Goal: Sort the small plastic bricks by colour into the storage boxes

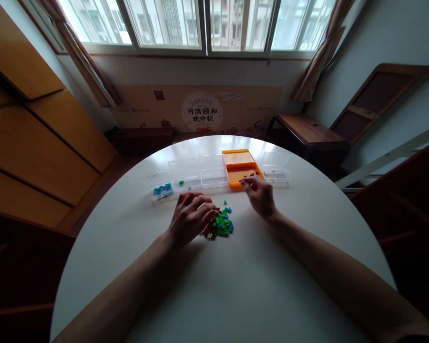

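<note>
A mixed pile of small building bricks (223, 225), mostly green with blue, brown and pale ones, sits on the white table. Over its left side bends my left hand (191, 214), fingers loosely curled and slightly apart, tips near the bricks. My right hand (260, 194) is at the front right of an open orange box (235, 185), thumb and forefinger pinched on what looks like a small dark brick (242, 181). A few dark bricks lie inside that box. One green brick (225, 202) lies apart, just behind the pile.
Open clear boxes flank the orange one: a box with blue bricks (163, 189) at far left, a box with a green brick (181, 182), another clear box (214, 183), and a right-hand box with yellow bits (277, 177). Beyond the round table (257, 286) stands a wooden stool (309, 128).
</note>
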`<move>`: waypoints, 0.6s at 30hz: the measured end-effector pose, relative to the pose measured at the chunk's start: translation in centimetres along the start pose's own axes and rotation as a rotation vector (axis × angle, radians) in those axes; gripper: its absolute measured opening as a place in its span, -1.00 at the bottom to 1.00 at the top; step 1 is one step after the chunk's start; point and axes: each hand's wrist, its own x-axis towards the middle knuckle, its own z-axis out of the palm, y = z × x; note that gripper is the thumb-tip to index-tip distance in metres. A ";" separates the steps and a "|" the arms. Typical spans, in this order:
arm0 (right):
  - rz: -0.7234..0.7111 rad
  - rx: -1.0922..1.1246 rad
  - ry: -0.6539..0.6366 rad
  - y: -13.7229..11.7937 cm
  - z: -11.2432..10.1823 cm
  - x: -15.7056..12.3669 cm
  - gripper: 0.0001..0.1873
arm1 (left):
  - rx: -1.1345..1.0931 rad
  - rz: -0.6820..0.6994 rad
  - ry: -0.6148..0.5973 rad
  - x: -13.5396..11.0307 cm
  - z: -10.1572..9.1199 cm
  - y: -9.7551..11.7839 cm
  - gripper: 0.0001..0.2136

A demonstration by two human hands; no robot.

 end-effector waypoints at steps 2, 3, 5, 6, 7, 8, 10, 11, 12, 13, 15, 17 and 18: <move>0.065 -0.067 0.129 1.0 -0.6 0.8 -0.74 | -0.002 -0.004 -0.012 -0.1 -0.1 0.1 -0.96; 0.097 -0.088 0.168 1.5 -0.9 1.2 -0.72 | -0.002 -0.004 -0.017 -0.2 -0.2 0.2 -0.96; 0.154 -0.109 0.205 2.3 -1.3 1.7 -0.68 | -0.001 -0.006 -0.023 -0.3 -0.2 0.2 -0.96; 0.177 -0.111 0.212 2.6 -1.4 1.9 -0.66 | 0.000 -0.008 -0.024 -0.4 -0.3 0.2 -0.96; 0.195 -0.112 0.218 2.8 -1.5 2.0 -0.65 | 0.001 -0.011 -0.023 -0.5 -0.3 0.2 -0.96; 0.208 -0.112 0.226 3.0 -1.5 2.0 -0.64 | 0.004 -0.016 -0.024 -0.6 -0.2 0.1 -0.96; 0.222 -0.109 0.234 3.1 -1.5 1.9 -0.64 | 0.014 -0.037 -0.034 -0.7 -0.2 0.0 -0.96; 0.224 -0.102 0.231 3.1 -1.4 1.9 -0.65 | 0.019 -0.054 -0.043 -0.8 -0.1 -0.1 -0.96; 0.225 -0.092 0.222 3.0 -1.4 1.7 -0.65 | 0.022 -0.078 -0.056 -0.9 -0.1 -0.3 -0.94; 0.223 -0.079 0.209 2.9 -1.3 1.6 -0.66 | 0.022 -0.104 -0.072 -0.9 0.0 -0.4 -0.91; 0.212 -0.058 0.183 2.6 -1.1 1.3 -0.68 | 0.009 -0.153 -0.111 -0.9 0.0 -0.5 -0.84; 0.188 -0.055 0.163 2.3 -0.9 1.0 -0.68 | -0.019 -0.172 -0.159 -0.9 0.1 -0.6 -0.81; 0.171 -0.058 0.155 2.1 -0.8 0.9 -0.69 | -0.035 -0.169 -0.187 -0.9 0.2 -0.7 -0.80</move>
